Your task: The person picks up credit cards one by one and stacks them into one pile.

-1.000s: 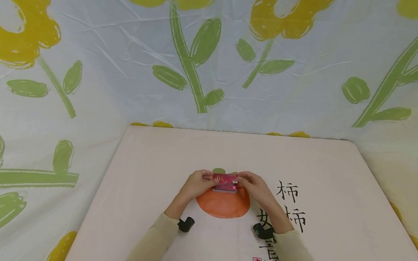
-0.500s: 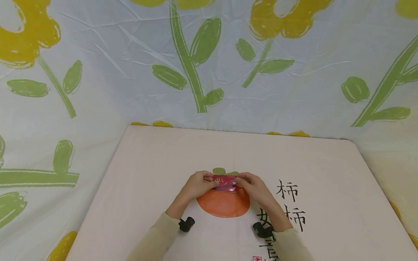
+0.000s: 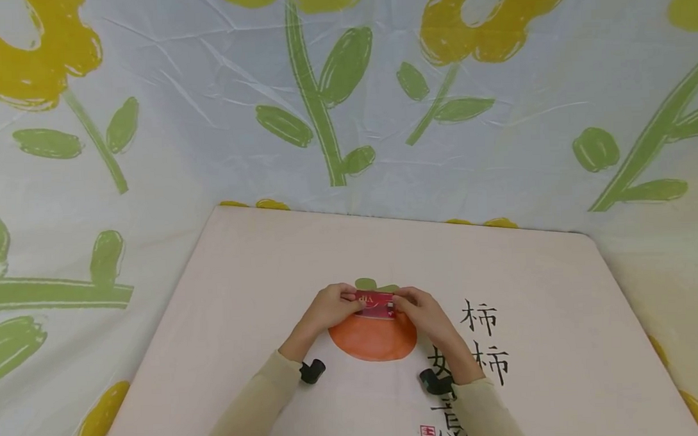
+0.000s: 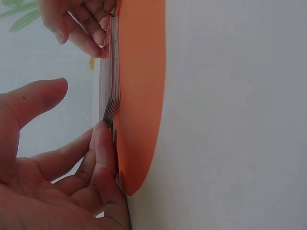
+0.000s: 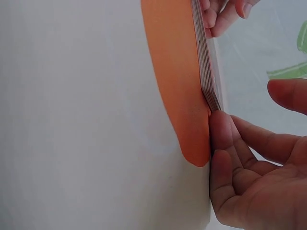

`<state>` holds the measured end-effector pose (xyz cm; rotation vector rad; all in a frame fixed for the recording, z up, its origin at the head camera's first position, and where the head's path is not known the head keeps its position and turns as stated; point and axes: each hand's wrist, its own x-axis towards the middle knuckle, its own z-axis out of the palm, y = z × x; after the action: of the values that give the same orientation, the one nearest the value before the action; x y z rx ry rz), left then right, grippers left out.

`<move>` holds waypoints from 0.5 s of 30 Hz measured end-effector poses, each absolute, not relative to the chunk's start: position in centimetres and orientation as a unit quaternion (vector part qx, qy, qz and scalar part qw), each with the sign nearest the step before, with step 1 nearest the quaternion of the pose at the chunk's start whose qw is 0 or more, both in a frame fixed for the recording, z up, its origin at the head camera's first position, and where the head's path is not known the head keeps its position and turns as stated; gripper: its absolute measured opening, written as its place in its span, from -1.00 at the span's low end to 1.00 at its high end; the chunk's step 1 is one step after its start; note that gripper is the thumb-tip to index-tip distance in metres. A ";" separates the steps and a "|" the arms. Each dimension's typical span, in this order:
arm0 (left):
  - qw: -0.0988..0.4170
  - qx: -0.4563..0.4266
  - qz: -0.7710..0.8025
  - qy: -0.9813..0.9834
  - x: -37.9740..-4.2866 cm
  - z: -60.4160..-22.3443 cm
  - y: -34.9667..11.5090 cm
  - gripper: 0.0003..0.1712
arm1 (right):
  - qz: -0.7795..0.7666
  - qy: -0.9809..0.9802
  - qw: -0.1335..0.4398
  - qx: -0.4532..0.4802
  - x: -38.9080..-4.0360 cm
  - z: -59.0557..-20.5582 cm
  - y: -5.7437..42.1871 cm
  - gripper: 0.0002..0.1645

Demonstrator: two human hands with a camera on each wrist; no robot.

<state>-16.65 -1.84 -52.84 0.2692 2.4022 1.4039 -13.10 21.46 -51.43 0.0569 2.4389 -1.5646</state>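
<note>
A small stack of cards [image 3: 378, 308] lies on the table between both hands, its red top card printed with "VIP". Layered edges of the stack [image 4: 114, 67] show in the left wrist view, with the end layers slanting. My left hand [image 3: 328, 308] has its fingertips against the left end, its thumb [image 4: 45, 98] raised away from the cards. At the opposite end, fingertips of my right hand [image 3: 426, 313] touch the cards, and the right thumb [image 5: 288, 93] also stands off them.
Under the cards the pale pink table cover [image 3: 241, 266] bears a printed orange fruit [image 3: 373, 342]. Black characters [image 3: 489, 360] are printed to the right. Behind the table hangs a flower-patterned cloth [image 3: 207, 120]. Each wrist wears a black camera [image 3: 313, 372].
The cards' near edge looks more even than a second ago, and the glare on the top card has shifted. Both hands stay at the ends with only slight movement.
</note>
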 end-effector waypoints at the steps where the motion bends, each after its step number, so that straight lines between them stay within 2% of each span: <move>1: 0.172 0.092 0.493 0.848 -16.6 -52.8 -2.0 -0.47 | -0.537 0.834 0.122 0.021 -13.2 -51.5 21.3 -0.57; 15: 0.174 0.086 0.503 0.842 -16.0 -52.5 -3.1 -0.48 | -0.534 0.837 0.115 0.021 -13.1 -51.8 21.0 -0.55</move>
<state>-16.04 -3.13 -52.46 0.2445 2.3882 1.4266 -13.09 20.96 -51.80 0.0607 2.4540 -1.5663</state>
